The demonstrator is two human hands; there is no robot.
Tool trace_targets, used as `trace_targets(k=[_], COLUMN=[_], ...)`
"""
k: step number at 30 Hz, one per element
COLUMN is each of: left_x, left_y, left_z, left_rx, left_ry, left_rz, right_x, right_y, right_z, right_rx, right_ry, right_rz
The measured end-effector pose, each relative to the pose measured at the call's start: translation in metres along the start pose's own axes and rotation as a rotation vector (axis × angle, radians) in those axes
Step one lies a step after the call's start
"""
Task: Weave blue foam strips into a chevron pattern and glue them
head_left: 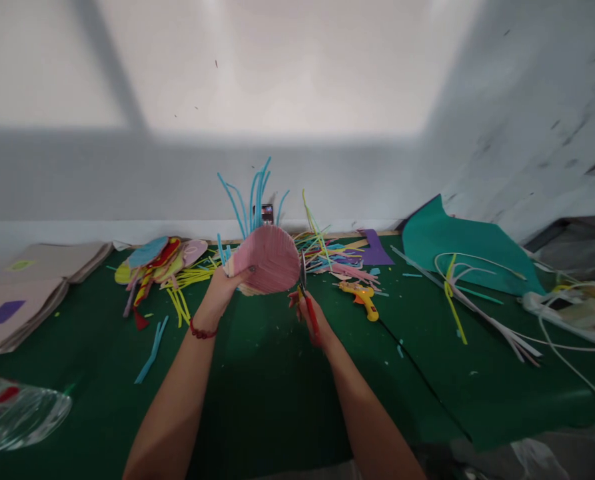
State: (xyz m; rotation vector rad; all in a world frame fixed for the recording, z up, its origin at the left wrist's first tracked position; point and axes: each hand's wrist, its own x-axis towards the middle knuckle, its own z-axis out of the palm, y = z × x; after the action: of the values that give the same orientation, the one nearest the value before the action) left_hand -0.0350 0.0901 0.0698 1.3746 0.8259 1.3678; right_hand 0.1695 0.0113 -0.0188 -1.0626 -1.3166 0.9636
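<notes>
My left hand point(223, 288) is closed on a round pink ribbed piece point(270, 259), holding it upright above the green table cover point(257, 373). A red cord bracelet point(202, 331) sits on that wrist. My right hand point(311, 315) grips red-handled scissors point(304, 283), whose blades point up beside the right edge of the pink piece. Several blue strips point(251, 200) stick up behind the pink piece.
A yellow glue gun point(361, 297) lies just right of my hands. A heap of coloured strips point(334, 257), a purple sheet point(376, 250), a teal sheet point(457, 250), coloured cut-outs point(157, 263), brown card stacks point(22, 287), a clear plastic bag point(17, 413) and white cables point(562, 320) surround them.
</notes>
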Motion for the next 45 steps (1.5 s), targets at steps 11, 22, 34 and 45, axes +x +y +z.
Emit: trace_targets(k=[11,22,34,45], left_x=[-0.001,-0.002,-0.001,-0.001], left_y=[0.0,0.001,-0.002,-0.001], left_z=[0.0,0.002,0.004,0.006], left_rx=[0.021,0.0,0.027,0.005], left_ry=[-0.048,-0.051,-0.03,-0.02], left_rz=[-0.017,-0.047,-0.066,-0.068], right_x=[-0.001,-0.004,-0.006,-0.006], right_y=[-0.004,-0.014,-0.024,-0.02], right_z=[0.003,0.004,0.006,0.009], right_rx=[0.031,0.039,0.091,0.115], right_ry=[0.011,0.024,0.045,0.085], right_rz=[0.012,0.077,0.128,0.199])
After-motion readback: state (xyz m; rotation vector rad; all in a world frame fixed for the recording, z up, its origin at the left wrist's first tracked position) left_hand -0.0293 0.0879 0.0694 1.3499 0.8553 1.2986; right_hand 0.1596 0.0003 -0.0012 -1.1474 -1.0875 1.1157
